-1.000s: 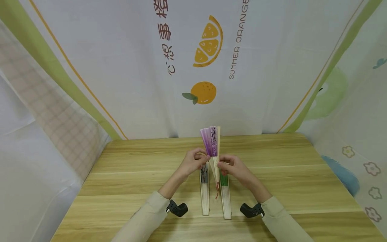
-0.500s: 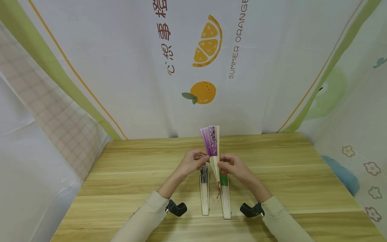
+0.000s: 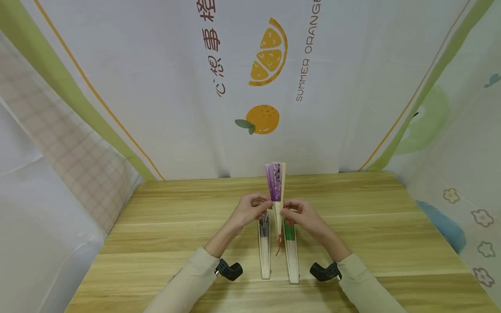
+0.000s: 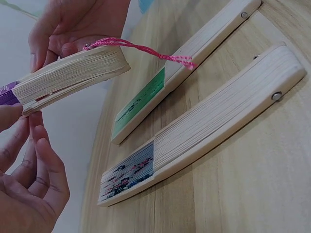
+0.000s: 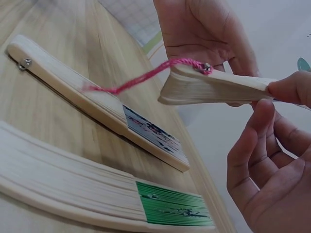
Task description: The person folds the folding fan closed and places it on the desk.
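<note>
A purple folding fan (image 3: 276, 182) with pale wooden ribs is held up over the table, nearly folded, its pivot end toward me. My left hand (image 3: 252, 209) pinches its left side between thumb and fingers. On the other side my right hand (image 3: 301, 214) pinches the outer rib. A pink-red tassel (image 4: 141, 47) hangs from the pivot. Beneath lie two folded fans on the table: a grey-patterned fan (image 3: 265, 248) on the left and a green fan (image 3: 291, 254) on the right. The hands hide part of their far ends in the head view.
The wooden table (image 3: 176, 234) reaches back to a white curtain (image 3: 188, 130) printed with oranges. More patterned cloth hangs at both sides. A black wrist mount (image 3: 230, 269) sits at the left wrist, and a matching black mount (image 3: 325, 271) at the right.
The purple fan has narrowed, its left edge moving in toward the right one. The tassel has swung slightly. Both hands stay at almost the same place, and the two lower fans have not moved.
</note>
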A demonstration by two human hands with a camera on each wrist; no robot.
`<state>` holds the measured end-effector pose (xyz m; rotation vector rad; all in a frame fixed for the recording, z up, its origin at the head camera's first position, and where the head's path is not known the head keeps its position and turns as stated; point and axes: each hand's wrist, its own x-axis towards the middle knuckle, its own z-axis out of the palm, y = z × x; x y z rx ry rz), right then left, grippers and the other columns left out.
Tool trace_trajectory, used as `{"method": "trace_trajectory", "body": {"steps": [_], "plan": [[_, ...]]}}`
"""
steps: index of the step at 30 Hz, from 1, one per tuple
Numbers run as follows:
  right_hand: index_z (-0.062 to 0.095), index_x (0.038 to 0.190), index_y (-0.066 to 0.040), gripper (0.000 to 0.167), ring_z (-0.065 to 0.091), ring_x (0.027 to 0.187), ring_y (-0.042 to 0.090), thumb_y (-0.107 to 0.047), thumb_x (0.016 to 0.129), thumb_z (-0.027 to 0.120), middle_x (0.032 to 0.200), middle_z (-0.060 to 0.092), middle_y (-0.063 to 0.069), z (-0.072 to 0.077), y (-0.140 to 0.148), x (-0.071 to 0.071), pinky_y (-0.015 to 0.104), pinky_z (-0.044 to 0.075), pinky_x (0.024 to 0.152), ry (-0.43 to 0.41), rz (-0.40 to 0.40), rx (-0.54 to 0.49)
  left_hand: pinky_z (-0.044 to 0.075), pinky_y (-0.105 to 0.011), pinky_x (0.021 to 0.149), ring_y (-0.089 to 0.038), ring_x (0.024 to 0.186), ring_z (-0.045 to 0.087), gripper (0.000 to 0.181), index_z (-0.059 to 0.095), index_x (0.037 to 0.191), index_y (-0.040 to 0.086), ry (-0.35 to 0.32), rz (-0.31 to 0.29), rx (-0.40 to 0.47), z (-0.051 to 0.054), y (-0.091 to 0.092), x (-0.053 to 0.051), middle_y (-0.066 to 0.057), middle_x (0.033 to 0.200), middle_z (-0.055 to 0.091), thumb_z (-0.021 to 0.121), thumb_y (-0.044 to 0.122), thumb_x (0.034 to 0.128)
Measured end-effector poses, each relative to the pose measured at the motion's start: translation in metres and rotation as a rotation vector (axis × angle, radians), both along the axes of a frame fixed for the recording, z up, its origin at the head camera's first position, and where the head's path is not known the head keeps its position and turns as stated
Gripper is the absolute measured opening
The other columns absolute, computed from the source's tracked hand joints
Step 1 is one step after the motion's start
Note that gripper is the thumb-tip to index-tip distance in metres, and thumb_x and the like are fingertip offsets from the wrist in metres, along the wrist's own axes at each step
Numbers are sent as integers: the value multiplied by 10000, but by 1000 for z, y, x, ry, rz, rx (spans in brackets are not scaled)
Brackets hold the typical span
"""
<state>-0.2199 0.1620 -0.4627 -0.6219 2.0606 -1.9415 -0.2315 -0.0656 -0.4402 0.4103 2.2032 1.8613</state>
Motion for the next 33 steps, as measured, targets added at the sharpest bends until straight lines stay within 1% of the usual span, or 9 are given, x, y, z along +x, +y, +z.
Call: {"method": "trace_trajectory", "body": {"steps": [6, 10, 13, 17, 20, 24, 28, 30, 33], "plan": [[648, 1145, 53, 221, 509, 684, 166, -137, 1044, 596, 831, 552, 93, -3, 0, 0, 334, 476, 633, 21, 12, -8, 556, -533, 765, -455, 878, 628, 175, 696, 1091, -29, 36, -20, 1, -1, 0, 0, -276, 982, 683, 667, 118, 1001], [653, 1130, 62, 206, 498, 676, 167, -116, 1040, 601, 805, 541, 73, -4, 0, 0, 333, 455, 625, 30, 12, -20, 549, -566, 791, -493, 925, 619, 159, 695, 1081, -26, 42, -27, -3, -3, 0, -1, -295, 1010, 680, 663, 108, 1002], [660, 1106, 64, 192, 502, 675, 165, -108, 1034, 614, 802, 542, 72, -4, -1, 1, 346, 458, 624, 39, -2, -19, 555, -546, 786, -478, 931, 624, 157, 693, 1078, -25, 41, -24, -9, -3, 0, -1, -287, 1016, 684, 661, 108, 1002], [678, 1083, 53, 184, 518, 678, 163, -116, 1024, 634, 798, 552, 76, -4, -1, 1, 349, 471, 630, 43, -36, 7, 566, -485, 751, -408, 897, 640, 171, 691, 1081, -30, 40, -13, -15, -4, 1, -2, -257, 999, 697, 663, 120, 1002], [687, 1084, 50, 193, 527, 685, 165, -128, 1022, 641, 808, 559, 87, -3, -2, 1, 346, 479, 638, 30, -57, 27, 563, -482, 749, -394, 909, 642, 183, 694, 1103, -31, 36, -7, -14, -4, 1, -2, -251, 1004, 699, 668, 119, 1002], [689, 1087, 55, 210, 529, 691, 169, -139, 1021, 645, 822, 562, 94, -3, -2, 1, 342, 477, 642, 16, -66, 34, 564, -494, 752, -414, 951, 644, 196, 688, 1143, -34, 25, -4, -2, -5, 0, -1, -231, 1024, 708, 658, 105, 1008], [687, 1066, 57, 200, 523, 684, 166, -134, 1017, 651, 808, 558, 82, -3, -2, 0, 335, 464, 631, 18, -72, 29, 566, -488, 760, -449, 965, 651, 194, 681, 1161, -33, -12, -18, 29, -6, 0, -1, -192, 1006, 725, 647, 89, 1013], [689, 1055, 45, 189, 523, 679, 165, -136, 1014, 655, 797, 558, 76, -4, -3, 0, 337, 462, 627, 13, -79, 29, 568, -480, 772, -438, 962, 663, 190, 684, 1161, -27, -37, -23, 41, -5, 0, -1, -162, 982, 733, 646, 87, 1014], [694, 1047, 23, 183, 523, 676, 170, -153, 1013, 661, 785, 558, 78, -3, -3, 0, 348, 463, 632, 1, -88, 33, 574, -475, 783, -379, 932, 690, 199, 682, 1166, -30, -54, -30, 51, -6, 0, -1, -125, 965, 737, 645, 95, 1016]]}}
